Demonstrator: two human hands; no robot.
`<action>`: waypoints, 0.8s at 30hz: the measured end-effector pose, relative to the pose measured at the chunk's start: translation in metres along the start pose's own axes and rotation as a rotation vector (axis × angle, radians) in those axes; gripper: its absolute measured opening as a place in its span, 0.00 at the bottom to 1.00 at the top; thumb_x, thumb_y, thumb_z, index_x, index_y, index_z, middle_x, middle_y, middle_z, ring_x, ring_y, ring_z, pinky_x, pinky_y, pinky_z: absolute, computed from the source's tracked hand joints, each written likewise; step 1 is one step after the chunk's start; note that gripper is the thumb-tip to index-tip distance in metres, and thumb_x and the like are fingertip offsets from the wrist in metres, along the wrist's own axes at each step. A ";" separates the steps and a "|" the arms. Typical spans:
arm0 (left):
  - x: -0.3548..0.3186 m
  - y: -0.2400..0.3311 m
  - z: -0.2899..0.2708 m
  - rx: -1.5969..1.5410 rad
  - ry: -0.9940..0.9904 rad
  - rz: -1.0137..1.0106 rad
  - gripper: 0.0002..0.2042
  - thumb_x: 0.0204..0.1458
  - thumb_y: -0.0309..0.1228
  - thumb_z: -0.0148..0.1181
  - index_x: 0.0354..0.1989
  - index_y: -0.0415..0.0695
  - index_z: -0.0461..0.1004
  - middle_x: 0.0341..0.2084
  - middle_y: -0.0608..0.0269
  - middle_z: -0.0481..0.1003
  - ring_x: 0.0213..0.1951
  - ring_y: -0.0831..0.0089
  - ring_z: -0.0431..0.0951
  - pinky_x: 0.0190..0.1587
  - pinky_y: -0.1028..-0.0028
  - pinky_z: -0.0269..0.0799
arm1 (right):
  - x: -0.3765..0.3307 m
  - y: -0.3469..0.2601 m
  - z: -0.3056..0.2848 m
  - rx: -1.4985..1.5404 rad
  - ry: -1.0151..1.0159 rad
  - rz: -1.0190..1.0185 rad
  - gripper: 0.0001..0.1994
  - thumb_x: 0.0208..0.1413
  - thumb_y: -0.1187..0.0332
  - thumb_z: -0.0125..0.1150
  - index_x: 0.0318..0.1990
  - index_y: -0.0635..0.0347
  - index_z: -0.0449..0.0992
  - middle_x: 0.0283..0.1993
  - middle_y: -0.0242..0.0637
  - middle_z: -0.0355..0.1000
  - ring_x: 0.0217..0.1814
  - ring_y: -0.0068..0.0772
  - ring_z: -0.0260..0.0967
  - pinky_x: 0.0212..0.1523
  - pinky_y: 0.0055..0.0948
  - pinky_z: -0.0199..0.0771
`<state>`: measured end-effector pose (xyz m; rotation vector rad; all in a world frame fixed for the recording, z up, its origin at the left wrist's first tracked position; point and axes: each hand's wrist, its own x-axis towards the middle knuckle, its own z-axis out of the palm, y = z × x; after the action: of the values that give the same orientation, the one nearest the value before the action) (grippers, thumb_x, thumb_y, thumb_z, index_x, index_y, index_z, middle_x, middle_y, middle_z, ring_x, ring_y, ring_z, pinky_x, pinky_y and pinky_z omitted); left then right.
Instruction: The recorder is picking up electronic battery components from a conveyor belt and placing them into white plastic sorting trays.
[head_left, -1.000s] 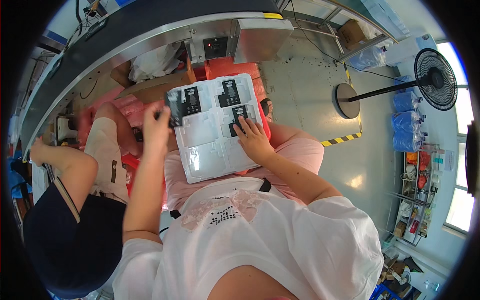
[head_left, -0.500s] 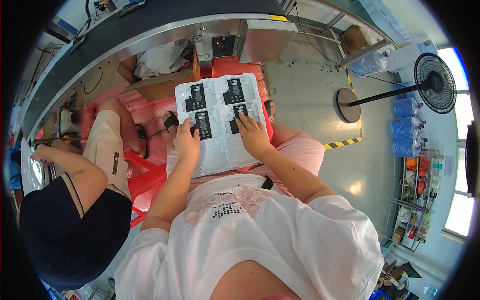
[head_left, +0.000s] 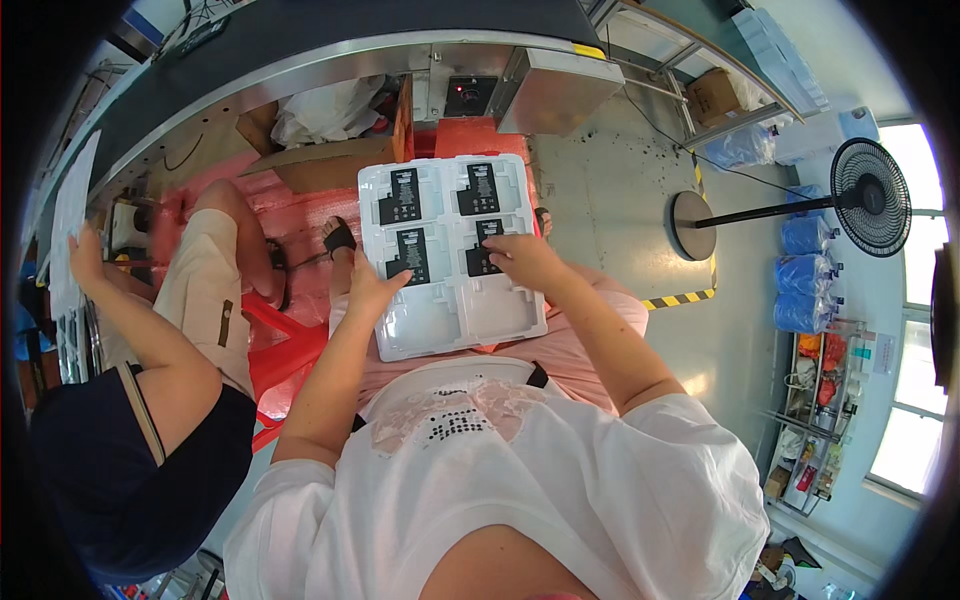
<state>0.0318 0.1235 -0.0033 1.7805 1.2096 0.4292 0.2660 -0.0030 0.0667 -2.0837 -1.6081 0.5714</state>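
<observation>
A white plastic tray (head_left: 455, 315) with six pockets rests on my lap. Several flat black rectangular parts (head_left: 401, 196) lie in its far pockets; the two near pockets hold nothing. My left hand (head_left: 368, 288) grips the tray's left edge, thumb on a black part (head_left: 408, 257) in the middle row. My right hand (head_left: 522, 260) lies on the right middle pocket, fingers on the black part (head_left: 482, 260) there.
A person in a dark top (head_left: 130, 450) sits at my left, a hand (head_left: 82, 255) raised to a dark conveyor (head_left: 300, 30). Red crates (head_left: 290, 215) stand below it. A metal box (head_left: 550, 90), a floor fan (head_left: 860, 195) and blue water bottles (head_left: 805, 280) are at the right.
The tray has come down flatter onto my lap. My left hand moved from the tray's far left corner to its left edge. My right hand stays on the right middle pocket.
</observation>
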 end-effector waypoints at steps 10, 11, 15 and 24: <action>-0.004 0.003 -0.008 -0.032 0.377 0.217 0.31 0.39 0.35 0.66 0.51 0.32 0.61 0.43 0.44 0.66 0.44 0.53 0.67 0.50 0.63 0.61 | 0.166 -0.107 -0.170 0.815 0.418 -0.098 0.10 0.54 0.68 0.50 0.37 0.64 0.75 0.34 0.36 0.74 0.34 0.22 0.71 0.34 0.20 0.69; 0.004 0.018 -0.021 -0.109 0.428 0.260 0.21 0.45 0.32 0.61 0.46 0.34 0.66 0.41 0.48 0.68 0.42 0.58 0.68 0.47 0.67 0.62 | 0.194 -0.110 -0.170 0.702 0.471 -0.131 0.11 0.54 0.67 0.50 0.38 0.64 0.75 0.32 0.36 0.74 0.32 0.24 0.71 0.33 0.21 0.69; 0.048 0.127 -0.087 -0.288 0.567 0.519 0.11 0.51 0.25 0.53 0.43 0.37 0.69 0.39 0.56 0.70 0.41 0.65 0.69 0.45 0.71 0.64 | 0.304 -0.081 -0.178 0.193 0.610 -0.143 0.20 0.52 0.56 0.53 0.44 0.63 0.73 0.39 0.40 0.73 0.40 0.33 0.70 0.37 0.31 0.67; 0.284 0.217 -0.202 0.629 1.022 0.572 0.24 0.52 0.31 0.50 0.58 0.47 0.56 0.59 0.52 0.55 0.62 0.55 0.51 0.57 0.48 0.53 | 0.333 -0.115 -0.161 -0.148 0.765 0.593 0.27 0.40 0.55 0.68 0.44 0.63 0.69 0.44 0.44 0.64 0.46 0.36 0.65 0.43 0.37 0.67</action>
<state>0.1405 0.4460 0.2265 2.5717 1.5844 1.5699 0.3465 0.3300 0.2465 -2.4541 -0.6167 -0.1936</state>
